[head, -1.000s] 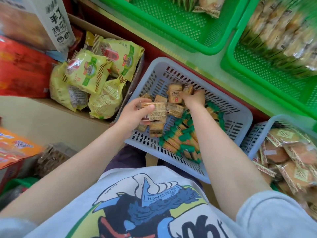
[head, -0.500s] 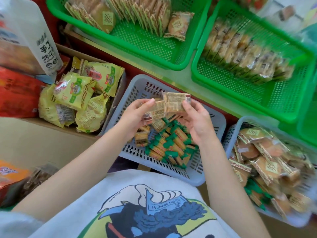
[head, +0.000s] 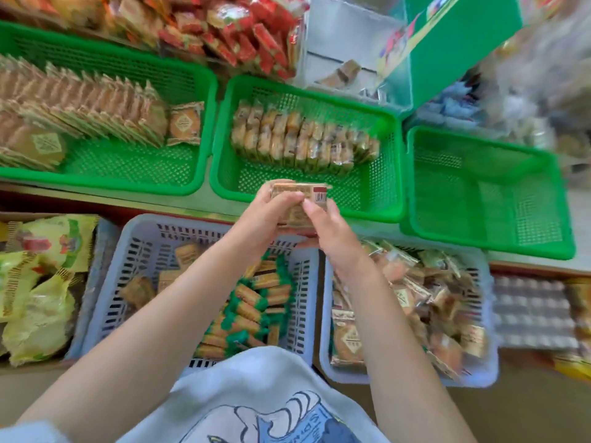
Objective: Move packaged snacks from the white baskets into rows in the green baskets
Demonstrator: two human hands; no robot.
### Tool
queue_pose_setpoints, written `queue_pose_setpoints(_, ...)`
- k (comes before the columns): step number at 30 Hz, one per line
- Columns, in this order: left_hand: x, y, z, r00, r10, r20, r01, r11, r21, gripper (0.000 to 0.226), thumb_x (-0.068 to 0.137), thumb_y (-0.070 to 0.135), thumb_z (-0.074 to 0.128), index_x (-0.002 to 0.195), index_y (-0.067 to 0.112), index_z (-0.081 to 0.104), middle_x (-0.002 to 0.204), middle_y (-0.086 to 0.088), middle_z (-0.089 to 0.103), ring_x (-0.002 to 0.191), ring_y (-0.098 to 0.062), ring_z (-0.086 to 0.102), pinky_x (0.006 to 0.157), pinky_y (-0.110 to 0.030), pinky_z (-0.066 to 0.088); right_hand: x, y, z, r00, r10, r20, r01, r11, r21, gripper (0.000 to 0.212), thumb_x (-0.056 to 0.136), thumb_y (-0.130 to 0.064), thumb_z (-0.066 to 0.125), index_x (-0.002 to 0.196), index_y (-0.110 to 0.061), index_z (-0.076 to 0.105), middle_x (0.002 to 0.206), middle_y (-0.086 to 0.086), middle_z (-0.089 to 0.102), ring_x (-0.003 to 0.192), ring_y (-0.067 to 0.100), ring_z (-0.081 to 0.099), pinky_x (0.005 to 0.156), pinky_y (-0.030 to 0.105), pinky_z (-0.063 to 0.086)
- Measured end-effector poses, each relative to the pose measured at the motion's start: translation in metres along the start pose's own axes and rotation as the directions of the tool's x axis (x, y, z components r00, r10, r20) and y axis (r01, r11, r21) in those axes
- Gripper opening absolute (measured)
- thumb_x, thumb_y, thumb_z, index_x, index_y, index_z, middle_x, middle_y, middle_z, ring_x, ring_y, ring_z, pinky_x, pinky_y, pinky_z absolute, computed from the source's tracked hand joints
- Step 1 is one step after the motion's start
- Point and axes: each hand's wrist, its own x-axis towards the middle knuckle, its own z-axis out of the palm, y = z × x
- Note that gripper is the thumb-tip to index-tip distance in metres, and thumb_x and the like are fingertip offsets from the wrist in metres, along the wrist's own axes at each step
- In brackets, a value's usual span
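snack packs (head: 299, 195) gripped by left hand (head: 268, 215) and right hand (head: 329, 228) together | held over green basket (head: 388, 174) near edge | pack count unclear, blurred

Single head-worn view, looking steeply down and forward, close over hands (head: 287, 219), baskets (head: 396, 174) just beyond

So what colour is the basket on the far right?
Green, with a perforated mesh floor; the head view shows it plainly.
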Motion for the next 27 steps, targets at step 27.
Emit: queue_pose_setpoints(27, 0.113, -0.067, 0.038, 0.925, 0.313, -0.214, 0.105, 0.332, 0.937, 0.026, 0.091, 0.057, 0.063, 0.105, 0.035, 0.067, 0.086, 0.016, 0.066, 0.09, -0.009, 0.059, 0.1, -0.032, 0.019, 0.224, 0.036, -0.131, 0.83, 0.178, -0.528, -0.35, 0.904, -0.246, 0.074, 0.1, -0.044, 0.056, 0.156, -0.012, 0.022, 0.158, 0.018, 0.026, 0.118, 0.031, 0.059, 0.079, 0.031, 0.049)
